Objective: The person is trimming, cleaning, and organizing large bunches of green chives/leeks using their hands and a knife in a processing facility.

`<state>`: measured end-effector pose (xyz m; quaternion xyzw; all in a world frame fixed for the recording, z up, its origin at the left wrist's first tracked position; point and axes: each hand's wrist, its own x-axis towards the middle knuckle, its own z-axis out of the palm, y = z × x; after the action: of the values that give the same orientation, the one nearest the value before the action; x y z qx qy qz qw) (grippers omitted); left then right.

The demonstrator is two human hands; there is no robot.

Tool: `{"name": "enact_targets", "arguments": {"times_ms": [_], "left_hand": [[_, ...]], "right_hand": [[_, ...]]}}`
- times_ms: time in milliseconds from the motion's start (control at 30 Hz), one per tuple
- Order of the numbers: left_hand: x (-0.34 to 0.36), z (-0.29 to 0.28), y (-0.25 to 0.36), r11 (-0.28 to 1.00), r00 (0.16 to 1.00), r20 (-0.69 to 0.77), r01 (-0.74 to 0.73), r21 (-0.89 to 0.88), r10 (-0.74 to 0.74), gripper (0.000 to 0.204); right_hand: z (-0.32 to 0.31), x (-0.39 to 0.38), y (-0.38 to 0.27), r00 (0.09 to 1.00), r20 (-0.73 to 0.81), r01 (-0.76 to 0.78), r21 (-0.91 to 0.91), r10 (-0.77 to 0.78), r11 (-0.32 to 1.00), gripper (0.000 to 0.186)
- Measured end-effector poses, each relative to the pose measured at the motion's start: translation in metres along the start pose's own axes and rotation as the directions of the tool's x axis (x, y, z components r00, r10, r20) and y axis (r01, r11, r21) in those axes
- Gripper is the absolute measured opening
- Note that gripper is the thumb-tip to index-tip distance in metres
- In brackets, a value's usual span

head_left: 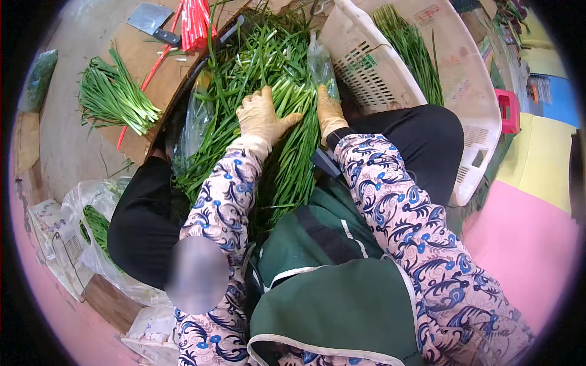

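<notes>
The loose pile of green stalks (292, 177) fills the space between the person's knees, its pale ends toward the far side and its leaves running back toward the lap. The step in hand appears to be gathering and straightening these stalks. To do it well, I would work from the whole mass down to single strands: first keep the stalks parallel, then press evenly from both sides, then level the pale ends, and last draw out any stray or bent leaf. Light pressure should suit them, since the leaves look soft and easily creased.

The left grip (261, 116) is spread over the stalks, thumb apart from the fingers and not closed around them. The right grip (329, 110) lies along their right side with fingers stretched out; whether it pinches any, I cannot tell.

Counted by size: one white basket (473, 131) at the right, as far as I can make out, with greens (409, 52) inside; one bulging clear bag (101, 262) at the lower left; one separate bunch (116, 94) at the left; one bundle of red strips (196, 27); one cleaver (149, 19). The loose stalks are too many to number.
</notes>
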<state>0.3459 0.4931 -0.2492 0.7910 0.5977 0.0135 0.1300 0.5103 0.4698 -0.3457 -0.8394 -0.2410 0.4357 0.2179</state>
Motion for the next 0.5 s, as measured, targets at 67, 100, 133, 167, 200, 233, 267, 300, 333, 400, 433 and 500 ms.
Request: {"name": "enact_targets", "arguments": {"times_ms": [67,100,133,167,200,233,267,300,333,400,433,500], "left_hand": [[0.014,0.002,0.001,0.997,0.981,0.183,0.07,-0.042,-0.061,0.098],[0.021,0.002,-0.003,0.99,0.962,0.257,0.118,-0.071,-0.096,0.102],[0.027,0.003,-0.006,0.981,0.935,0.331,0.166,-0.096,-0.126,0.105],[0.033,0.003,-0.009,0.978,0.917,0.38,0.172,-0.114,-0.117,0.114],[0.034,0.007,-0.019,0.977,0.913,0.385,0.187,-0.106,-0.133,0.114],[0.032,0.01,-0.034,0.962,0.899,0.414,0.225,-0.155,-0.144,0.115],[0.036,0.017,-0.041,0.947,0.888,0.441,0.241,-0.212,-0.127,0.117],[0.039,0.032,-0.049,0.932,0.9,0.421,0.245,-0.266,-0.116,0.116],[0.042,0.032,-0.046,0.934,0.899,0.424,0.237,-0.266,-0.107,0.116],[0.044,0.03,-0.041,0.737,0.857,0.513,0.318,-0.596,0.045,0.1],[0.044,0.027,-0.04,0.74,0.857,0.513,0.315,-0.594,0.048,0.1],[0.041,0.022,-0.04,0.669,0.857,0.513,0.36,-0.65,0.037,0.082]], "right_hand": [[0.004,0.002,0.002,1.0,-0.015,-0.008,0.015,0.008,1.0,0.092],[0.004,-0.001,0.003,0.998,-0.053,0.032,0.047,-0.029,0.998,0.092],[0.003,-0.004,0.002,0.994,-0.093,0.072,0.077,-0.065,0.994,0.093],[0.006,0.007,0.007,0.995,-0.083,0.062,0.074,-0.056,0.995,0.098],[0.007,-0.01,-0.003,0.996,-0.066,0.06,0.071,-0.055,0.996,0.098],[0.004,-0.045,-0.028,0.999,-0.035,-0.002,0.119,0.006,0.993,0.101],[-0.003,-0.064,-0.041,0.997,-0.024,-0.069,0.169,0.074,0.983,0.104],[-0.003,-0.063,-0.039,0.998,0.026,-0.068,0.213,0.064,0.975,0.11],[0.0,-0.056,-0.032,0.997,0.019,-0.072,0.218,0.07,0.973,0.11],[0.018,-0.031,-0.011,0.99,0.137,-0.078,0.433,0.02,0.898,0.113],[0.024,-0.021,-0.007,0.985,0.17,-0.066,0.433,-0.01,0.899,0.116],[0.034,-0.015,-0.001,0.981,0.195,-0.068,0.451,-0.024,0.89,0.117]]}}
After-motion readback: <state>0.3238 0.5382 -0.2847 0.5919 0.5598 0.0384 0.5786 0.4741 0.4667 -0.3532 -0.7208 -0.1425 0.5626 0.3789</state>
